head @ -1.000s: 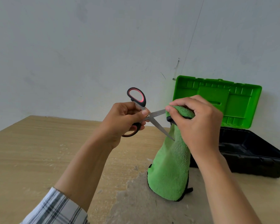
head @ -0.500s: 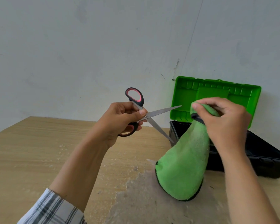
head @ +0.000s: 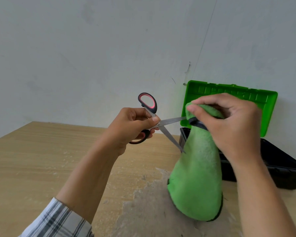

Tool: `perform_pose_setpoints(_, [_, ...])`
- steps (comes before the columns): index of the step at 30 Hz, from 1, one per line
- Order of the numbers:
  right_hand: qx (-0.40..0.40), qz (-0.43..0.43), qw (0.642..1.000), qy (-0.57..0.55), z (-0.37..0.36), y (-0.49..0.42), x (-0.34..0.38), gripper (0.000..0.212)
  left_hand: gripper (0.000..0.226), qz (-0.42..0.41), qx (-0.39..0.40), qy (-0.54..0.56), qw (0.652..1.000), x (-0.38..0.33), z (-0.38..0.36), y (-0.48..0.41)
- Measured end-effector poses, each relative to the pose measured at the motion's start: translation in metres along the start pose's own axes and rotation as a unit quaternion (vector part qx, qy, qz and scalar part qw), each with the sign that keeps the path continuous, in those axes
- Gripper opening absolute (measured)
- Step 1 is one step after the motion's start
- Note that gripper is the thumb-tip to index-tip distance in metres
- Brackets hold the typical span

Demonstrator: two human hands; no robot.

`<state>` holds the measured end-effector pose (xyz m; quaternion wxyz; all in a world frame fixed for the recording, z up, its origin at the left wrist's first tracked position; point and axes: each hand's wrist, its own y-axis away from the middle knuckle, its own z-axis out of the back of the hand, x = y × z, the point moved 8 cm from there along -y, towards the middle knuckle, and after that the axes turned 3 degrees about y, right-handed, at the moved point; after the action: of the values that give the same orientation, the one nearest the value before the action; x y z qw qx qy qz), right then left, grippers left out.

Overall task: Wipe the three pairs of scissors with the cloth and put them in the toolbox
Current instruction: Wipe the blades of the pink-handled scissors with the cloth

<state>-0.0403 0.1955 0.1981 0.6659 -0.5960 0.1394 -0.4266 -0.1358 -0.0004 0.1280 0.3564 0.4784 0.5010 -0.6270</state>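
left hand: clenched round the scissors at the joint and lower loop, thumb on top of the pivot; about frame centre, held up off the desk.
scissors: black handles with red lining, blades spread. Upper loop sticks out at 12 o'clock of the left hand; one blade points to 3 o'clock, the other to 4-5 o'clock.
right hand: grasping the cloth, thumb and fingers pinched over its top; at 3 o'clock of the scissors.
cloth: green with dark trim. Bunched top covers the tip of the 3 o'clock blade, the rest hangs toward 6 o'clock. Lower blade tip is at its left edge; can't tell if touching.
toolbox: black base on the desk at 3 o'clock of frame, behind cloth and right hand; inside not visible.
lid: green, open, standing up against the wall.
desk: light wood, grey worn patch at 6 o'clock below the cloth.
sleeve: plaid, 7 o'clock, on the left arm.
wall: pale grey.
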Motion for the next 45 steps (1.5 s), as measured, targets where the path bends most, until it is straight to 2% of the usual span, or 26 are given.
perform_pose_setpoints(3, [0.033, 0.044, 0.997, 0.045, -0.024, 0.007, 0.01, 0.009, 0.017, -0.003, -0.001, 0.015, 1.0, 0.0, -0.004, -0.001])
perform_pose_setpoints(10, [0.025, 0.074, 0.994, 0.081, -0.052, 0.021, 0.018, 0.01, 0.012, -0.013, -0.014, 0.024, 1.0, 0.001, -0.003, -0.002])
perform_pose_setpoints(28, [-0.051, -0.002, 0.991, 0.123, -0.012, 0.012, -0.028, 0.007, 0.014, 0.019, -0.011, 0.028, 0.999, 0.007, -0.002, -0.002])
perform_pose_setpoints(31, [-0.076, -0.01, 0.992, 0.096, 0.003, 0.008, -0.026, 0.008, 0.015, 0.027, -0.008, 0.022, 0.999, 0.01, -0.004, -0.003])
perform_pose_setpoints(35, [-0.028, 0.022, 0.999, 0.038, -0.006, 0.005, 0.0, 0.009, 0.016, 0.019, -0.007, 0.016, 1.0, 0.008, -0.003, -0.004])
perform_pose_setpoints(39, [0.039, 0.061, 0.997, 0.041, -0.038, 0.013, 0.016, 0.009, 0.018, 0.001, -0.007, 0.027, 1.0, 0.007, -0.007, -0.003])
perform_pose_setpoints(45, [0.023, 0.067, 0.995, 0.064, -0.06, 0.026, 0.018, 0.009, 0.02, -0.052, -0.014, -0.006, 0.998, -0.005, -0.009, -0.001])
